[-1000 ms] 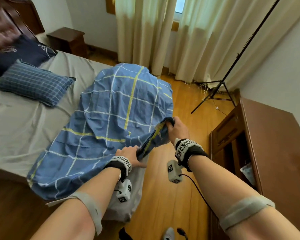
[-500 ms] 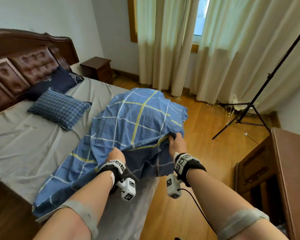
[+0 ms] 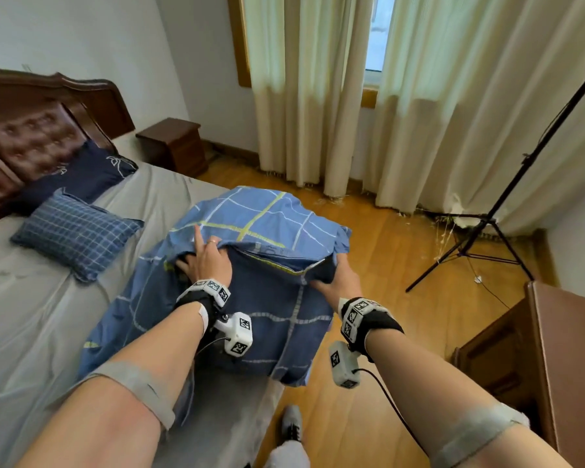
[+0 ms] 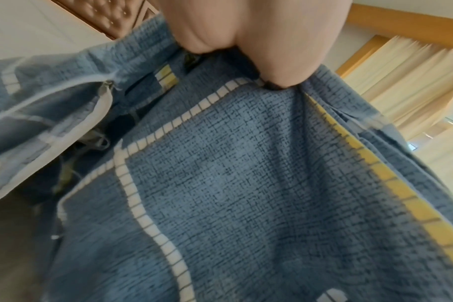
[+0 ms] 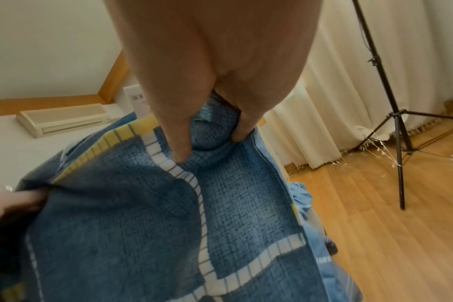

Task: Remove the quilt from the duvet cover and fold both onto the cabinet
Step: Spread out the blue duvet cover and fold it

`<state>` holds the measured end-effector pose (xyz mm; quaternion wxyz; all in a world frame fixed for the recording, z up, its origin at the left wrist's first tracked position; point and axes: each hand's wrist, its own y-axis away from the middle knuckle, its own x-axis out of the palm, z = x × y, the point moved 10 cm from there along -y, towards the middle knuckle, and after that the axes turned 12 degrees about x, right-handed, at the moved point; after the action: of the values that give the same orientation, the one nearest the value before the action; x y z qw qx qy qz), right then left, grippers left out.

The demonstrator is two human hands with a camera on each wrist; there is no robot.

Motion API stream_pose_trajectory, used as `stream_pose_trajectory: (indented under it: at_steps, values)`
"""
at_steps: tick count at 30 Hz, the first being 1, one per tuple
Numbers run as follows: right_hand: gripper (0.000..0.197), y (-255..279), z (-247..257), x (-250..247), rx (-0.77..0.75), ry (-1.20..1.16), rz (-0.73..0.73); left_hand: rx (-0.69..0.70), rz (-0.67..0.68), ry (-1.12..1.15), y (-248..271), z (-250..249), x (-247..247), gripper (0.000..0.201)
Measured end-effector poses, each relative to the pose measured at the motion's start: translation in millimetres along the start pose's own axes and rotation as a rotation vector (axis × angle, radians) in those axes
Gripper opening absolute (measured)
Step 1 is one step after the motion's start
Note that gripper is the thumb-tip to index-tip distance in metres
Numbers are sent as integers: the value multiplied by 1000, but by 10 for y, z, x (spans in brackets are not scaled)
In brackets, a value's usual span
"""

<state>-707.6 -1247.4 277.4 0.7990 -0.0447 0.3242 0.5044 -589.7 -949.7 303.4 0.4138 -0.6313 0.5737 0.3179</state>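
Note:
The blue checked duvet cover [image 3: 260,224] lies bunched at the foot of the bed, its near edge lifted and folded back. My left hand [image 3: 206,261] grips that edge on the left, with the index finger stretched over the fabric and the other fingers tucked under it. My right hand [image 3: 335,278] grips the right end of the same edge. In the right wrist view, thumb and fingers [image 5: 242,126] pinch the cover [image 5: 233,204]. In the left wrist view the fabric [image 4: 246,183] hangs from the hand [image 4: 246,40]. No quilt shows apart from the cover. The brown cabinet [image 3: 568,349] stands at the right.
The bed [image 3: 31,315] has a grey sheet, a checked pillow [image 3: 75,231] and a dark pillow [image 3: 81,173] by the headboard. A nightstand [image 3: 173,143] stands behind it. A black tripod stand [image 3: 487,238] is on the wooden floor [image 3: 402,265] before the curtains.
Both hands have moved apart and forward, carrying the cover's near edge up and over toward the far end. The cover is now bunched shorter.

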Motion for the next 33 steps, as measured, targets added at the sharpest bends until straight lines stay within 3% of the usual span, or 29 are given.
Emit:
stream_pose_trajectory:
  at_steps: [12,15,21,29,33]
  values:
    - [26,-2973,408,-722,130,127,-144,195,20,-76,-2698,-1511,1119,30]
    - [26,-3636,510,-821,161,150,-145,177,58,-85,-3295,-1805,1389,34]
    - [26,-4981,452,-806,202,153,-55,162,60,-109,-4204,-2223,2003,32]
    - [31,-7132,439,-899,140,172,108,202,-113,-155,-5546,-3328,2697,21]
    - [28,-8070,294,-1098,180,242,221,168,-38,-228,-6053,-3760,3239,22]
